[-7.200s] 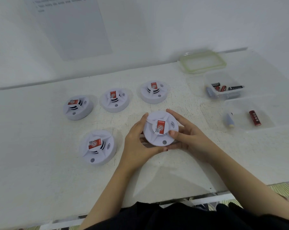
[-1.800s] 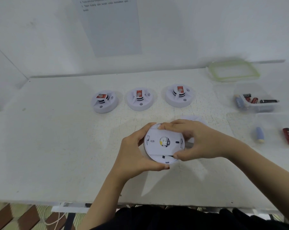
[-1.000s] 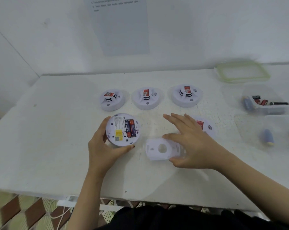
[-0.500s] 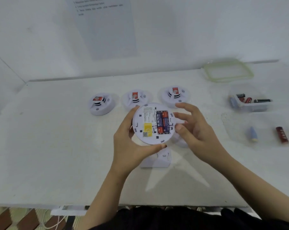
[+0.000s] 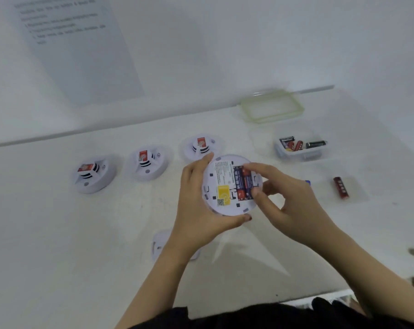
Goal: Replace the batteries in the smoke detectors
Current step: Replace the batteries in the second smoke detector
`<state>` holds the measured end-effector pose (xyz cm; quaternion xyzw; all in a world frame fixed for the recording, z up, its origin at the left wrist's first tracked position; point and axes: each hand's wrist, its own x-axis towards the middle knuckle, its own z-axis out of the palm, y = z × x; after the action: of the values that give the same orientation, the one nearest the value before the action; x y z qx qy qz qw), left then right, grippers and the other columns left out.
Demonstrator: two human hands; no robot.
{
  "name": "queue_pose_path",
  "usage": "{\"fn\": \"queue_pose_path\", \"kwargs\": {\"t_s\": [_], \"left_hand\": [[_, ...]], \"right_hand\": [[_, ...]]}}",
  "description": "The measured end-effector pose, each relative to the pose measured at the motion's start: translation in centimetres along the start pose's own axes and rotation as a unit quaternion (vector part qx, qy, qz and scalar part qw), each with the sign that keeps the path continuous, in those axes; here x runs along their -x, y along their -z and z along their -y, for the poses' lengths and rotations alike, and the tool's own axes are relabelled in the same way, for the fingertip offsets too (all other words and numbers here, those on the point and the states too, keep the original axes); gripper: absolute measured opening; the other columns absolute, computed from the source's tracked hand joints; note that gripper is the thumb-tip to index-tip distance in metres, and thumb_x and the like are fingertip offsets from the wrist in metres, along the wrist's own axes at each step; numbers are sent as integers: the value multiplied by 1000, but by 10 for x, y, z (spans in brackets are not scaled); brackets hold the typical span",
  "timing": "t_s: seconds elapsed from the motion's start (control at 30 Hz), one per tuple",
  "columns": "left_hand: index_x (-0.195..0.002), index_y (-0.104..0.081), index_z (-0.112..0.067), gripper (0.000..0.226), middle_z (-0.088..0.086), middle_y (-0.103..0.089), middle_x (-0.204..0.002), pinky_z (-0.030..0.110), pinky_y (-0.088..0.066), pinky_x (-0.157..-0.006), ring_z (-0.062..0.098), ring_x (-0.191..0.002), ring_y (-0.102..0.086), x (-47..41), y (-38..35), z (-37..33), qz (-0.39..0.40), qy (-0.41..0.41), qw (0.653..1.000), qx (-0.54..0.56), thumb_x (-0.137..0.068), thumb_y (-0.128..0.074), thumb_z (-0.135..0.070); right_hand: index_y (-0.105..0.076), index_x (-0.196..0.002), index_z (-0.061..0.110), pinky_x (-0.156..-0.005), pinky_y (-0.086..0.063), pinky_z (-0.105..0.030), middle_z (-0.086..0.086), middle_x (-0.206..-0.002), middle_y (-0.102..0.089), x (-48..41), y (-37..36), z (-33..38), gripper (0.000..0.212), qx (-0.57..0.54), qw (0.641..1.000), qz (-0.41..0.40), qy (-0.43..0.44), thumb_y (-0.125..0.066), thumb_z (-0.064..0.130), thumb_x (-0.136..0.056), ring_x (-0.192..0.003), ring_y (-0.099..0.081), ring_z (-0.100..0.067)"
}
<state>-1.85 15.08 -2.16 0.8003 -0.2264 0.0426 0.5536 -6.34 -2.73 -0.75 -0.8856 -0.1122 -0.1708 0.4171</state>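
Observation:
My left hand point(image 5: 198, 210) grips a white smoke detector point(image 5: 222, 193) by its left and lower rim, lifted above the table with its back facing me. The open battery bay shows red and blue batteries point(image 5: 242, 184) side by side. My right hand point(image 5: 286, 203) reaches over the bay, its forefinger on the top end of the batteries and its thumb at the bottom end, pinching them. The removed white back plate point(image 5: 159, 245) lies on the table beneath my left wrist, mostly hidden.
Three more smoke detectors point(image 5: 93, 174) point(image 5: 149, 163) point(image 5: 201, 147) sit face up in a row behind. At the right stand a clear tub of batteries point(image 5: 301, 148), a shallow clear tray point(image 5: 358, 198) with a red battery point(image 5: 340, 187), and a green-rimmed lid point(image 5: 272, 108).
The detector went from face up to back up, its back plate came off and lies on the table. My right hand has moved from the rim onto the batteries.

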Motion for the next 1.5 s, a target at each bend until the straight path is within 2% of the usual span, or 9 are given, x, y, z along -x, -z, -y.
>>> {"fn": "queue_pose_path", "kwargs": {"t_s": [0.13,0.3,0.47,0.73,0.97,1.1,1.2,1.37,1.5], "left_hand": [[-127,-40,-36,93,-39,-35,-121,5,-30,-100,3,-122,-39,-11,-18,-7,9,-57,997,-54,-44,-79,-52],[-131,-46,-17,100,-6,-47,-121,2,-27,-98,-11,-120,-35,-21,-40,-11,11,-66,995,-79,-43,-83,-50],[-131,-48,-12,99,-6,-46,-120,2,-29,-98,-11,-120,-34,-27,-60,-18,15,-77,993,-90,-47,-79,-53],[-132,-48,-12,101,-4,-45,-122,3,-30,-97,-11,-120,-35,-35,-90,-27,-9,-93,991,-97,-45,-86,-46],[-132,-48,-10,100,-4,-46,-123,5,-30,-100,-12,-120,-33,-47,-116,-36,-29,-98,989,-107,-46,-92,-38],[-131,-48,-7,99,-3,-47,-124,3,-26,-100,-13,-120,-30,-53,-126,-31,-36,-87,988,-126,-47,-90,-37],[-134,-47,-7,103,4,-49,-128,1,-25,-99,-13,-120,-30,-56,-129,-27,-45,-61,989,-123,-45,-91,-36],[-132,-40,-29,99,-17,-46,-126,5,-32,-100,-9,-121,-40,-57,-134,-30,-57,-42,995,-77,-46,-86,-45],[-132,-38,-35,101,-19,-46,-129,12,-38,-101,-7,-121,-45,-56,-140,-32,-58,-25,995,-71,-44,-89,-43]], "right_hand": [[-51,-116,32,-63,-53,-18,9,-90,-69,-1,17,-10,29,8,999,3,-31,-50,24,-88,-74,-65,-1],[-51,-105,29,-55,-51,-22,8,-80,-68,-4,36,-22,18,31,998,-2,-48,-54,18,-90,-68,-65,-8],[-51,-99,26,-56,-47,-11,20,-70,-60,-4,58,-31,19,54,996,22,-61,-62,17,-86,-67,-61,4],[-36,-91,33,-55,-54,-28,9,-97,-67,-1,91,-40,30,9,997,29,-71,-59,15,-87,-66,-67,-8],[-56,-91,21,-73,-51,-30,8,-98,-68,0,106,-62,13,106,985,-134,25,-64,17,-82,-88,-60,-13],[-55,-91,22,-76,-45,-10,10,-87,-65,5,118,-72,20,-1,985,-173,-3,-68,9,-81,-84,-61,-4],[-61,-84,20,-73,-44,-14,15,-84,-65,13,128,-89,12,9,989,-134,-62,-69,12,-82,-80,-60,-5],[-62,-77,32,-77,-34,-8,19,-77,-66,21,142,-116,13,120,986,59,-104,-71,23,-79,-80,-55,2],[-63,-101,36,-86,-31,-21,24,-92,-64,22,142,-120,18,149,985,54,-60,-60,42,-85,-81,-55,6]]}}
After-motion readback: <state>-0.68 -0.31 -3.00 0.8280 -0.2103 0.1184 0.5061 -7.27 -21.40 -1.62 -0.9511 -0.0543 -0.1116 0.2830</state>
